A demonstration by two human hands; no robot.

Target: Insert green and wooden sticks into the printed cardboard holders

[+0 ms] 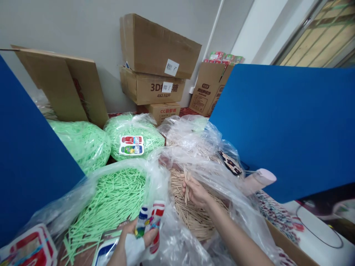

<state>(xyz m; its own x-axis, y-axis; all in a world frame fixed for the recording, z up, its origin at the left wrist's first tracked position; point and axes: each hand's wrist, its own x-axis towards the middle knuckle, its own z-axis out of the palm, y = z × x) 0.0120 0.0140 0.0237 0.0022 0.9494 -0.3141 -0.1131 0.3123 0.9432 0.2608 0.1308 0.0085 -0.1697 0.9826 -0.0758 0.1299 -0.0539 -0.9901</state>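
My right hand [196,192] pinches a small bunch of thin tan sticks [186,186], held upright above an open clear plastic bag [219,181] full of more such sticks. Closed around a bottle-shaped printed pack [156,218] in red, white and blue is my left hand [130,236], low in the view, with a white covering on part of it. Just beyond it, thin green sticks [119,192] spill from another open plastic bag. A second printed pack [105,253] lies partly hidden under my left forearm.
Behind stand sealed bags of green sticks [133,127], one bearing a printed bottle pack [131,145], and stacked cardboard boxes [161,44]. Blue panels [285,129] flank both sides. A pink-topped cylinder [260,179] stands at right, and stacked printed packs [27,247] lie at lower left.
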